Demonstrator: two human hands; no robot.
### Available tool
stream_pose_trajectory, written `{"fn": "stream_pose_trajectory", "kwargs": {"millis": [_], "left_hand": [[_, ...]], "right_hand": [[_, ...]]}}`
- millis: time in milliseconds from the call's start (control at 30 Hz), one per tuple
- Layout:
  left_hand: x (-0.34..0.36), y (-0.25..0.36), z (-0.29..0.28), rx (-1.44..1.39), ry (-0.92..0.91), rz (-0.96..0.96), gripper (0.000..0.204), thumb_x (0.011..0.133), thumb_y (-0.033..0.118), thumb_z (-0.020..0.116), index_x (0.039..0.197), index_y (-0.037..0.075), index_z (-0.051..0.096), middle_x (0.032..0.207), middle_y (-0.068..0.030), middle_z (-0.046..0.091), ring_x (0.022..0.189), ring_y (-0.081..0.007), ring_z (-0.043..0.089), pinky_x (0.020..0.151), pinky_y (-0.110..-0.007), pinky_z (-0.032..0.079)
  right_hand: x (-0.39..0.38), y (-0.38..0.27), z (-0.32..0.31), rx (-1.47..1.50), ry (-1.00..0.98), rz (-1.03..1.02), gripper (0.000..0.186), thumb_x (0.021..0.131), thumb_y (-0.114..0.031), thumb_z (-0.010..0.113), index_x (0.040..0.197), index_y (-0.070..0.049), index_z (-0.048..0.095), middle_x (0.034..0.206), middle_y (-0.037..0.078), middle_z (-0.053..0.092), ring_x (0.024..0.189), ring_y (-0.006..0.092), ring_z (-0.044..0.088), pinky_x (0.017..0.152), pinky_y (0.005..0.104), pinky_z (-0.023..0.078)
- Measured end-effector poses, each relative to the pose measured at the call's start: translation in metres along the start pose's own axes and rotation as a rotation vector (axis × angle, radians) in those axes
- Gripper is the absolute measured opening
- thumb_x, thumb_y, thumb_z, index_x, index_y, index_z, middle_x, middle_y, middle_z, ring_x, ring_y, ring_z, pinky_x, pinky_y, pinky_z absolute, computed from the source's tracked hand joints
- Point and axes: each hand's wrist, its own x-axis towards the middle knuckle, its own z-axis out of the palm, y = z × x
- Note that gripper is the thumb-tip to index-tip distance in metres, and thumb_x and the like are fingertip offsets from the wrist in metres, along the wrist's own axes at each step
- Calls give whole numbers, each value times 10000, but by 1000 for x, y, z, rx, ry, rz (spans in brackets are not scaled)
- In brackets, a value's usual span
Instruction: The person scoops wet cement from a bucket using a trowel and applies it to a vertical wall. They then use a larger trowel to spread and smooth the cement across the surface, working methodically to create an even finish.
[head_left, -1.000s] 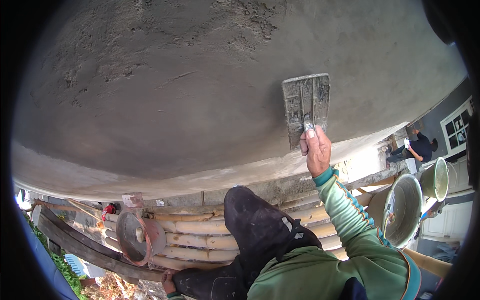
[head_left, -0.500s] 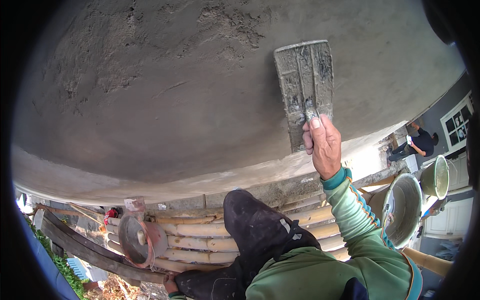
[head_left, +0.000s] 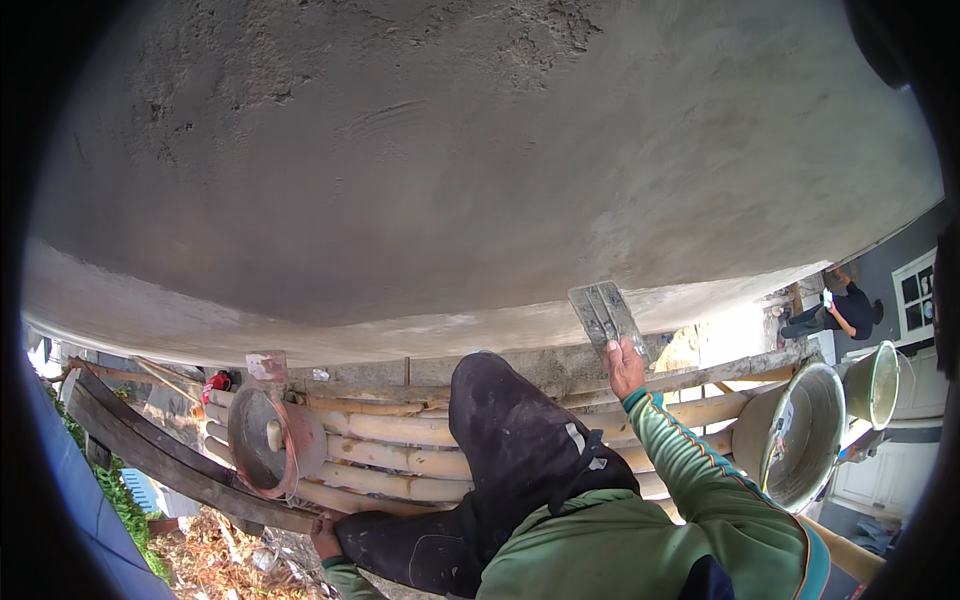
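My right hand (head_left: 626, 368) grips the handle of a mortar-coated grey float (head_left: 610, 315), whose blade is at the lower pale band of the curved plastered surface (head_left: 450, 190). The surface is smooth around the float and rough in patches higher up. My left hand (head_left: 327, 535) is low at the left beside my dark-trousered leg, fingers curled on the edge of a wooden plank (head_left: 170, 450). A reddish bucket (head_left: 310, 450) stands just above that hand.
Bamboo poles (head_left: 395, 455) form the platform under me. Two more buckets (head_left: 805, 430) (head_left: 870, 385) stand at the right. A co-worker (head_left: 835, 310) in dark clothes is farther right, near a white-framed window (head_left: 915, 295). Leaves and debris (head_left: 220, 560) lie below the platform at left.
My right hand and float have moved downward from higher on the grey surface to its lower band. The view has shifted slightly, showing more plaster above. My left hand stays at the plank.
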Motion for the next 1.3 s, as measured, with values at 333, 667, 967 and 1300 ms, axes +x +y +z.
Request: {"fn": "stream_pose_trajectory", "kwargs": {"millis": [333,667,967,1300], "left_hand": [[-2,2,1,34,20,-34,177,990,193,668,917,33,690,871,-26,700,785,-103,583,714,-274,476],[-4,-5,-4,77,91,7,203,987,199,662,917,14,704,848,-38,710,779,-119,587,752,-286,475],[8,-5,0,124,65,-9,210,984,202,644,908,13,696,820,-35,684,758,-117,549,723,-307,461],[-16,13,0,145,68,2,215,995,200,655,900,12,693,844,-48,708,753,-116,561,711,-292,459]], "right_hand": [[103,65,49,-25,29,-70,334,1096,-307,518,916,-28,552,728,70,553,674,183,519,624,351,439],[58,54,49,61,-11,-7,327,1104,-300,505,894,-51,536,714,33,533,637,131,478,579,313,408],[84,-17,29,281,27,62,286,1111,-246,498,898,-60,540,755,-14,542,657,76,497,579,269,430],[64,-20,53,111,-11,-80,314,1103,-269,520,876,-53,534,716,-5,542,636,88,483,568,293,416]]}}
